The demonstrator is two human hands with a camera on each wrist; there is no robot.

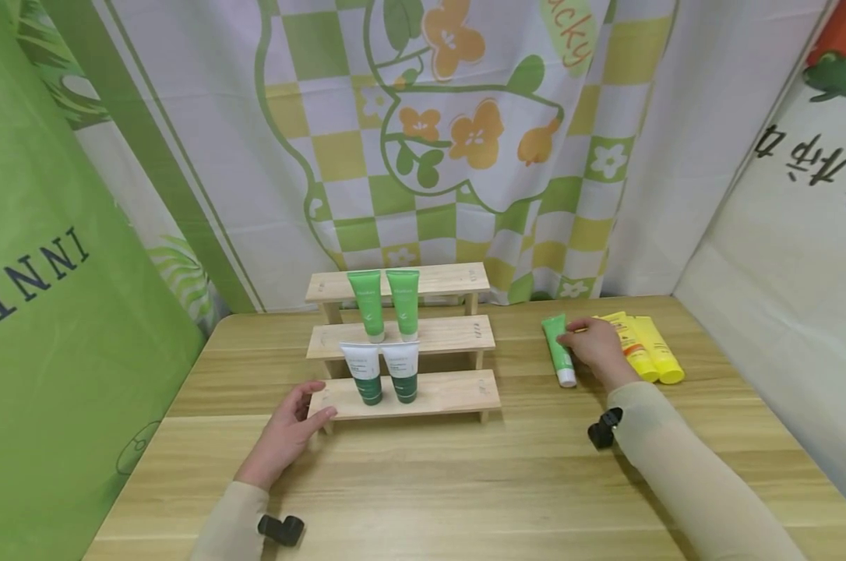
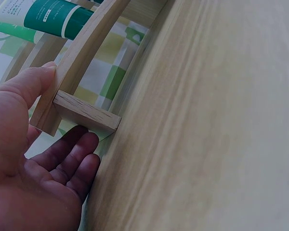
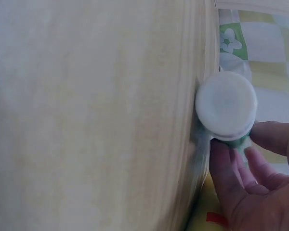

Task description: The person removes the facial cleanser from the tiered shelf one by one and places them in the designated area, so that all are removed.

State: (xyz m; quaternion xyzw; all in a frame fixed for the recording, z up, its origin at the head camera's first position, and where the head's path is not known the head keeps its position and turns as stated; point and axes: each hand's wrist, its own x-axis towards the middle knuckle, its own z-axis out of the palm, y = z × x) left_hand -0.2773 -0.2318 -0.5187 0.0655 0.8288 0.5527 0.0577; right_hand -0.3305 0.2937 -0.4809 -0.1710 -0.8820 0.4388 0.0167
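The long sleeves (image 1: 689,467) are pale beige, with a small black device (image 1: 604,429) at each cuff (image 1: 632,399)

The white cap (image 3: 226,103) looks smooth plastic, the rack (image 1: 451,392) matt wood, the curtain (image 1: 507,156) cloth.

Head cam's pretty bright and evenly lit, just soft shadows under the three-tier wooden stand (image 1: 454,333). Both wrist cams are way dimmer and kinda hazy: wooden tabletop (image 2: 216,125) goes blurry, left hand (image 2: 36,185) looks murky.
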